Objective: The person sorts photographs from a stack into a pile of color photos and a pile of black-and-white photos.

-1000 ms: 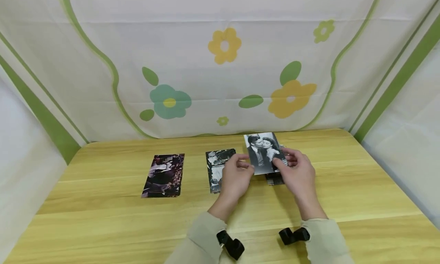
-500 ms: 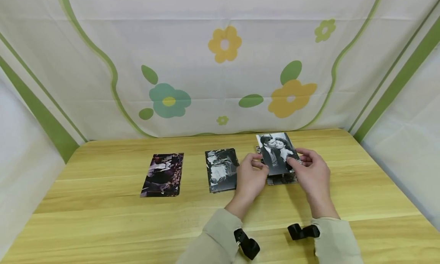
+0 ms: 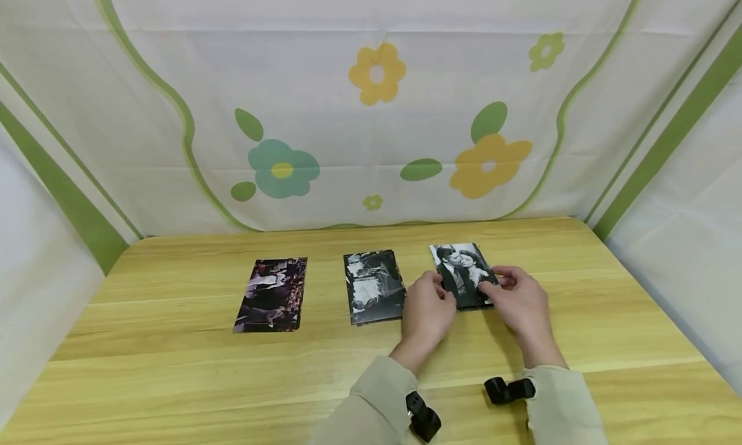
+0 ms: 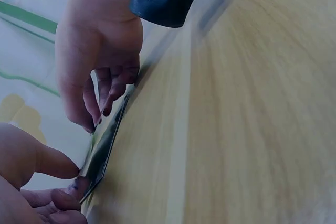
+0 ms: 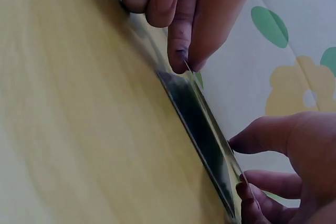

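Observation:
A black-and-white photo (image 3: 462, 279) of a couple lies over the right-hand stack in the head view, covering most of it. My left hand (image 3: 428, 311) pinches its left edge between thumb and fingers. At the right edge, my right hand (image 3: 522, 305) grips it, thumb on top and fingers beneath. The right wrist view catches the photo's thin edge slightly above the dark stack (image 5: 197, 124) of photos. Another black-and-white photo stack (image 3: 373, 290) sits just left of my left hand. Farther left is a stack with a dark purple-toned photo (image 3: 271, 295) on top.
All stacks stand in a row on a wood-grain table (image 3: 203, 380). A white curtain (image 3: 324, 104) with flowers rises at the table's far edge, and white fabric hangs on both sides. Each wrist bears a black camera (image 3: 425, 421) near the sleeve.
Both hands have carried the couple photo rightward, then lowered it onto the right-hand stack. The middle stack, partly covered before by the left hand, now shows more fully. The left stack stays put.

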{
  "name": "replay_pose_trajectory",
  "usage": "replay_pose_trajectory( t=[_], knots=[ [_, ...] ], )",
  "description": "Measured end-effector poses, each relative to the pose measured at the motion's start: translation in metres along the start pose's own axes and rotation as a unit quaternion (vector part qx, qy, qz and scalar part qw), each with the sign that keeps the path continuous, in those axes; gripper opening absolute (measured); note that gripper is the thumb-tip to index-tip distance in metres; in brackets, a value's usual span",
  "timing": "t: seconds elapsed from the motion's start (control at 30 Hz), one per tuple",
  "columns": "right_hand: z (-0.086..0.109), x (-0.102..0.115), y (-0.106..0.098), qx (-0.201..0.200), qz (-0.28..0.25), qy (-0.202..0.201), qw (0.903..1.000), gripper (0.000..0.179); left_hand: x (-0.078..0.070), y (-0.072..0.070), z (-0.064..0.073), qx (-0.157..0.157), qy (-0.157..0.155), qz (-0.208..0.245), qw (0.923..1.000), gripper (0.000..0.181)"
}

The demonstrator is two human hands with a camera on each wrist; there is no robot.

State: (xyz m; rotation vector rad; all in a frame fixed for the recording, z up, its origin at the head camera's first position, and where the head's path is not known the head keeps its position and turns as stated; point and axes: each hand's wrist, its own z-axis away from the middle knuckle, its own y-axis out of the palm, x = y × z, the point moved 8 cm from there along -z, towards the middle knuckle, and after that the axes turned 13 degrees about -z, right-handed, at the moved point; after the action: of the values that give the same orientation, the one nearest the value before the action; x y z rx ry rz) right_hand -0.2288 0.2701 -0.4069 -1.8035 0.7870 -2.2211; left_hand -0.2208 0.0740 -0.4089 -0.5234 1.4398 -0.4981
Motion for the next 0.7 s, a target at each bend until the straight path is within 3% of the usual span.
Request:
replay_pose_trajectory(
  t=[0.13, 0.43, 0.7],
  knots=[
    [-0.0017, -0.0024, 0.0010, -0.002, 0.020, -0.008, 0.9998, 0.060, -0.0009, 0.0002, 0.0011, -0.008, 0.006, -0.040, 0.9992, 0.029],
    [-0.0039, -0.0046, 0.0010, -0.018, 0.040, -0.020, 0.9988, 0.058, -0.0021, 0.0006, 0.0014, -0.026, 0.020, -0.059, 0.9977, 0.031],
    [-0.0050, -0.0060, 0.0002, -0.021, 0.056, -0.023, 0.9980, 0.057, -0.0023, 0.0016, 0.0025, -0.018, 0.021, -0.065, 0.9975, 0.034]
  ],
)
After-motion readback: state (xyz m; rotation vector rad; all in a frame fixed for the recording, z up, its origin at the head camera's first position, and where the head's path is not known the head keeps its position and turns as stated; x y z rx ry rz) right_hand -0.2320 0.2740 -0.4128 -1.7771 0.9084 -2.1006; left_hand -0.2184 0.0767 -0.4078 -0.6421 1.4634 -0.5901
